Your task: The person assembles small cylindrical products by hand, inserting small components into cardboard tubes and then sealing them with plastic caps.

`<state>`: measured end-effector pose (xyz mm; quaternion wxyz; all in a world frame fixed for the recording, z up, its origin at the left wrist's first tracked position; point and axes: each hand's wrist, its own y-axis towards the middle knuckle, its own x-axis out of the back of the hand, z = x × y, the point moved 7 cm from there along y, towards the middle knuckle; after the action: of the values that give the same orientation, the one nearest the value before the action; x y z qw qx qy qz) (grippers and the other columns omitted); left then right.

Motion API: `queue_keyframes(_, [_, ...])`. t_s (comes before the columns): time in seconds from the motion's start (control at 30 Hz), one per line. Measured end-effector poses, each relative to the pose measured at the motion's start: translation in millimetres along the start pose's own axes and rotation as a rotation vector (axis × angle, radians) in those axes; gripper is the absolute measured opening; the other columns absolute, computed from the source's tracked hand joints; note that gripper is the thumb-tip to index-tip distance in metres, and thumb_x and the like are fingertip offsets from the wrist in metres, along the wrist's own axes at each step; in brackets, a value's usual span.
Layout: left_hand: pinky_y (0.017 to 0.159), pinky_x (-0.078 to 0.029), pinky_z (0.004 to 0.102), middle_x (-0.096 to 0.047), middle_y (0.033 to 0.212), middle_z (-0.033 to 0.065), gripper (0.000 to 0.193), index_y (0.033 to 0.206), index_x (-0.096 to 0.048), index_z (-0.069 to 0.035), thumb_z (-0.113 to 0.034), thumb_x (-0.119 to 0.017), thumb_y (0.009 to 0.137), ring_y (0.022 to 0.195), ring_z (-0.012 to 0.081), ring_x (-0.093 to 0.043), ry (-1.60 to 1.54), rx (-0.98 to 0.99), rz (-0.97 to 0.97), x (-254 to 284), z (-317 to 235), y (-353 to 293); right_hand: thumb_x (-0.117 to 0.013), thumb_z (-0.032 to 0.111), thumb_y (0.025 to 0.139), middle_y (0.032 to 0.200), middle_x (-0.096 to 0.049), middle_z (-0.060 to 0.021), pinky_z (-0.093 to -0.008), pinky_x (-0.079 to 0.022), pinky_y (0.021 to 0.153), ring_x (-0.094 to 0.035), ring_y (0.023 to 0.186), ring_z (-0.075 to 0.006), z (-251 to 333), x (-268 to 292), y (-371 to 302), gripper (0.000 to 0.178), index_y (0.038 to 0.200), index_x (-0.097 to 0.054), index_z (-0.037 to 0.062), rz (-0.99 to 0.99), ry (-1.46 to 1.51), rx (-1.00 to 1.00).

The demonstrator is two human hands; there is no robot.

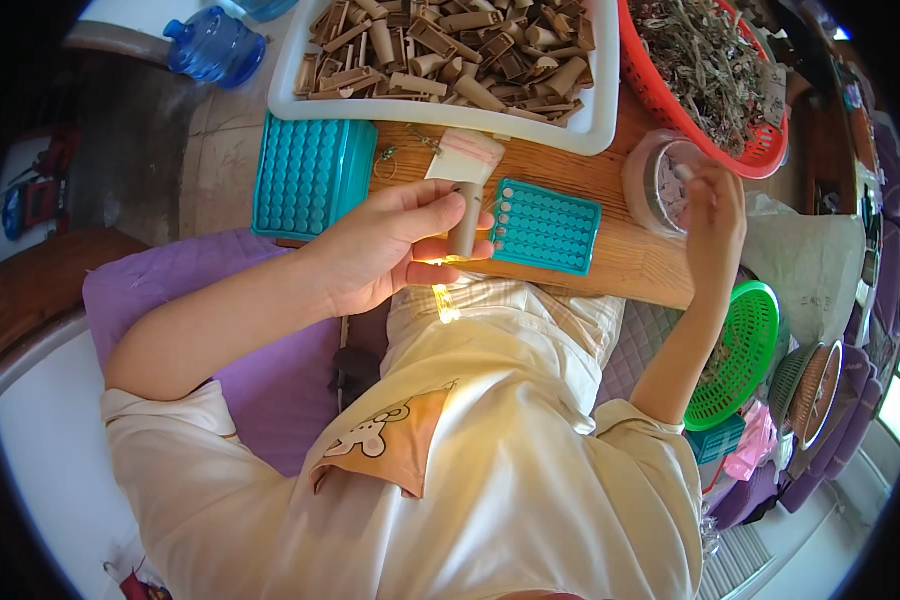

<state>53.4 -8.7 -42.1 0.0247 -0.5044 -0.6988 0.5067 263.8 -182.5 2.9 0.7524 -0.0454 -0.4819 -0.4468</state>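
Note:
My left hand [385, 245] holds a short brown plastic tube [463, 222] upright between thumb and fingers, over the table's near edge. At the right, my right hand [717, 215] is over a round white tub [646, 185] of small whitish pieces. Its thumb and fingertips pinch a small white piece [684, 172] at the tub's rim; its exact shape is too small to tell. Between the hands lies a teal tray [550, 228] with rows of round pockets, and several small white discs sit in its left column. Beyond the tube is a pale flat packet [462, 158].
A white bin [440, 103] heaped with brown plastic pieces stands at the back. Stacked teal trays [315, 175] are left of my left hand. A red basket [770, 145] of dried plant matter is back right, a green basket [775, 330] beside my right forearm.

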Motion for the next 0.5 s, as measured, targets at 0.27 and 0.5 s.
queue_keyframes(0.27, [0.039,-0.036,0.0123,-0.059,0.094,0.0048,0.042,0.111,-0.045,-0.006,-0.033,-0.053,0.081,0.082,0.0125,-0.06,0.036,0.012,0.144,2,6,2,-0.06,0.002,0.066,0.097,-0.051,-0.0108,-0.0326,-0.046,0.064,-0.053,0.079,-0.0256,136,-53,-21,0.012,0.074,-0.051,0.0024,0.252,0.197,0.409])
queue_keyframes(0.5, [0.042,-0.039,0.0121,-0.059,0.095,0.0052,0.042,0.108,-0.045,-0.004,-0.032,-0.056,0.079,0.079,0.013,-0.06,0.015,0.01,0.094,5,8,2,-0.06,0.003,0.066,0.09,-0.052,-0.0086,-0.0315,-0.046,0.062,-0.054,0.075,-0.0237,136,-60,-22,0.012,0.073,-0.05,0.0011,0.301,0.204,0.435])
